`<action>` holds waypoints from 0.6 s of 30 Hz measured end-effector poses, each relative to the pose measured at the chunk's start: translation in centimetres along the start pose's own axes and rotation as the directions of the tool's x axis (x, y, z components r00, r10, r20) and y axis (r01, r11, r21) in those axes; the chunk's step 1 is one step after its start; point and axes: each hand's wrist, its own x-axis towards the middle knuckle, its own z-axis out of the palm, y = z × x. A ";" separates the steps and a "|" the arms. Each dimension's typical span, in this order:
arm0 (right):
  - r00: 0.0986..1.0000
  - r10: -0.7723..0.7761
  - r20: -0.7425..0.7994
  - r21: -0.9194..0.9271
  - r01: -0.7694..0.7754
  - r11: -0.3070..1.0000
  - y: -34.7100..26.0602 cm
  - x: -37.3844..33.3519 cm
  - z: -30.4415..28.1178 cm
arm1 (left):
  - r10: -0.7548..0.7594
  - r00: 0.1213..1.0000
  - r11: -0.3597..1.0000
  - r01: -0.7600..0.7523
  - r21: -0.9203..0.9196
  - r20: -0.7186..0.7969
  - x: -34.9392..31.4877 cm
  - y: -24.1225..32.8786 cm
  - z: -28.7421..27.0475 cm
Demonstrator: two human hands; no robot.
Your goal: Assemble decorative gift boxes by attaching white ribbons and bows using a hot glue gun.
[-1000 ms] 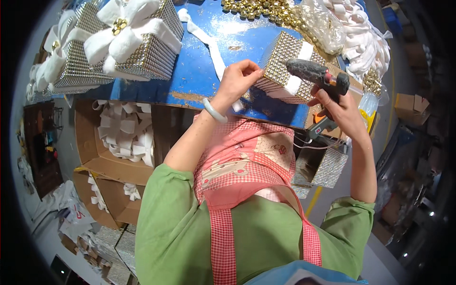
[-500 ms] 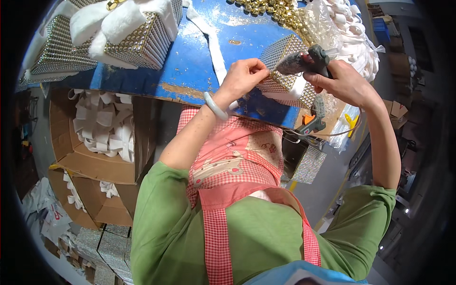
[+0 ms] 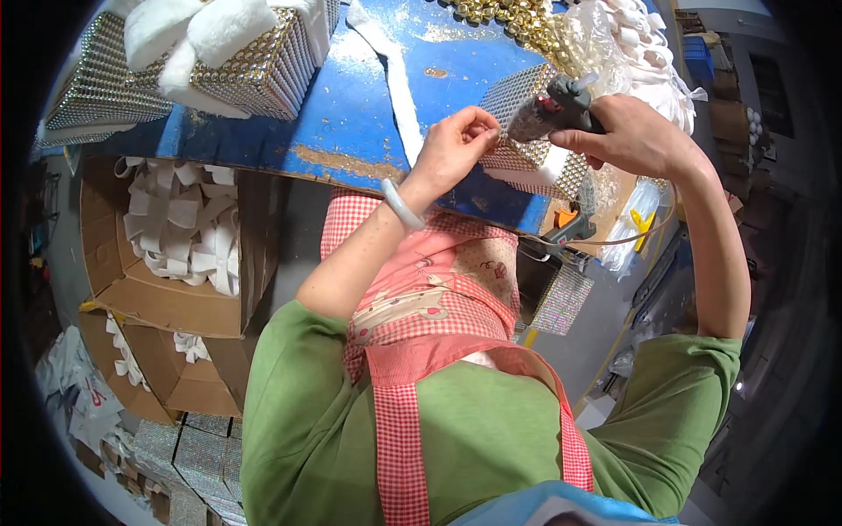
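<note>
The right hand (image 3: 636, 136) is closed around the handle of a dark glue gun (image 3: 548, 114), its front end over a small studded box (image 3: 516, 88). The left hand (image 3: 456, 149) has thumb and fingertips drawn together at that box's left side; whether anything is pinched between them cannot be determined. The small box sits on the blue table (image 3: 351, 123), near its front edge, with a white band (image 3: 554, 164) across it; its interior is not visible. Beyond it, a clear plastic bag (image 3: 586, 48) lies between gold bells (image 3: 509, 19) and heaped white loops (image 3: 645, 53); its contents are unclear. Below the table's left part, an open carton (image 3: 162, 302) contains many white strips (image 3: 180, 219). Beneath that, a divided carton (image 3: 206, 394) holds a few white pieces (image 3: 190, 346) in each of two compartments.
</note>
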 end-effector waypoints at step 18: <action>0.778 0.519 -0.354 0.819 0.526 -0.229 10.9 -3.4 21.1 | 0.728 0.683 0.466 -0.435 0.771 -0.055 -4.4 -0.9 3.2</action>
